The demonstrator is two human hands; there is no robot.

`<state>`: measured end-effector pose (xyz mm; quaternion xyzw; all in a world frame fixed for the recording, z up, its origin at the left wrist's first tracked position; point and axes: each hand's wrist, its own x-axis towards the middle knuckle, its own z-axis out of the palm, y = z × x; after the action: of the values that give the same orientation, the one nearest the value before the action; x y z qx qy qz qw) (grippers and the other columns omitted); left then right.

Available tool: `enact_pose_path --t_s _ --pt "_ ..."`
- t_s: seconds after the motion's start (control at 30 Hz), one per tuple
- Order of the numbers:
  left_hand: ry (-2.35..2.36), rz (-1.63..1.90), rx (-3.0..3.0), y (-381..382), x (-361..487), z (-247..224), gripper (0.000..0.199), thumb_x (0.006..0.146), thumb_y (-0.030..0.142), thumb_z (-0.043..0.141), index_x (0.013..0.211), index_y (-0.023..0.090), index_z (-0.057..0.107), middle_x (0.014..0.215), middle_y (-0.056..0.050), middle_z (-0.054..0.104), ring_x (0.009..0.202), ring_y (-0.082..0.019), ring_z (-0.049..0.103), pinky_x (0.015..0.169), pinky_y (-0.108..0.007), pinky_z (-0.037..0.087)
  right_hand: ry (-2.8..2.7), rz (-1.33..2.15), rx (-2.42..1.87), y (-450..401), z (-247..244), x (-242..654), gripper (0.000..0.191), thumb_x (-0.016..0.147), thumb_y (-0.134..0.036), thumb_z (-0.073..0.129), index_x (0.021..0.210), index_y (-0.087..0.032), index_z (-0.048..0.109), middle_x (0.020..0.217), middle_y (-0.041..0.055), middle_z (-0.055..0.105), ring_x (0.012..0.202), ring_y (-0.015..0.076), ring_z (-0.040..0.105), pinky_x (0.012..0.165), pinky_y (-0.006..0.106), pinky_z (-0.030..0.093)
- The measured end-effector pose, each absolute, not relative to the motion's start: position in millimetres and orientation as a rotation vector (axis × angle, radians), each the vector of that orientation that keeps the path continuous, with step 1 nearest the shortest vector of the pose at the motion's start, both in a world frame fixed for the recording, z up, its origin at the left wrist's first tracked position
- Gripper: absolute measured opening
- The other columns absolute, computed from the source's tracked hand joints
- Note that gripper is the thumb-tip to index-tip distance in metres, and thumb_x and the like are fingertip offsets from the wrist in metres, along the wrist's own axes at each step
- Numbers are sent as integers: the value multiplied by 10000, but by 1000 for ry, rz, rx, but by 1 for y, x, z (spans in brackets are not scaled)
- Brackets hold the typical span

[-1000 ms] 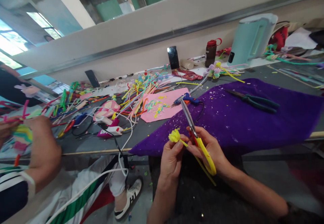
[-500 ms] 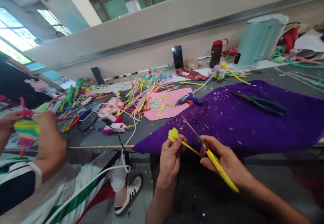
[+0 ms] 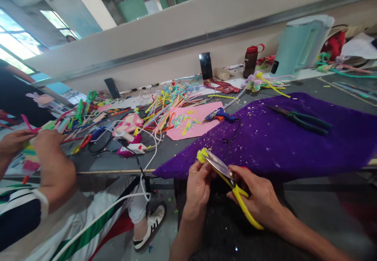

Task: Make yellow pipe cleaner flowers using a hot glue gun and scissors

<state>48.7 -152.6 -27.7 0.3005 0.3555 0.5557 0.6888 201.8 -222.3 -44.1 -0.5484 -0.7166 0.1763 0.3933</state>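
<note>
Between the thumb and fingers of my left hand [image 3: 198, 182] is a yellow pipe-cleaner flower [image 3: 202, 155], its fuzzy head sticking up above the fingertips. My right hand [image 3: 259, 194] grips yellow-handled scissors [image 3: 244, 206], whose metal blades point up and left. The blade tips reach the flower head, close to my left fingertips; whether they touch it I cannot tell. The flower's stem is mostly hidden behind the blades. Both hands are over the near edge of a purple cloth [image 3: 277, 143] strewn with small clippings.
Pliers [image 3: 303, 119] lie on the cloth. A blue glue gun [image 3: 220, 114] rests at the edge of a pink sheet [image 3: 176, 134] with trimmings. Pipe cleaners [image 3: 165, 109], white cables [image 3: 153, 151], a bottle [image 3: 250, 62] and a kettle [image 3: 300, 48] stand beyond. A co-worker [image 3: 53, 166] sits at left.
The scissors have swung left, and their blades have come from beside the flower to its head. My left hand has stayed nearly in place. The co-worker's hands have shifted slightly.
</note>
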Motion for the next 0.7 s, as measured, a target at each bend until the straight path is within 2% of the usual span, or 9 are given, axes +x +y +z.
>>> enact_pose_path --t_s 0.37,0.7 --pt "894 1255 738 -153 50 -32 102 663 240 680 705 151 652 556 36 543 491 -66 458 509 -180 367 -1831 347 -1381 -218 -48 200 534 731 -311 633 1210 -201 425 890 42 605 766 168 597 676 274 477" --pt "964 1282 739 -155 51 -29 150 623 269 708 684 139 663 561 26 556 501 -67 452 509 -181 357 -1863 327 -1401 -218 -46 203 511 750 -342 605 1207 -187 435 883 67 617 747 174 601 657 278 481"
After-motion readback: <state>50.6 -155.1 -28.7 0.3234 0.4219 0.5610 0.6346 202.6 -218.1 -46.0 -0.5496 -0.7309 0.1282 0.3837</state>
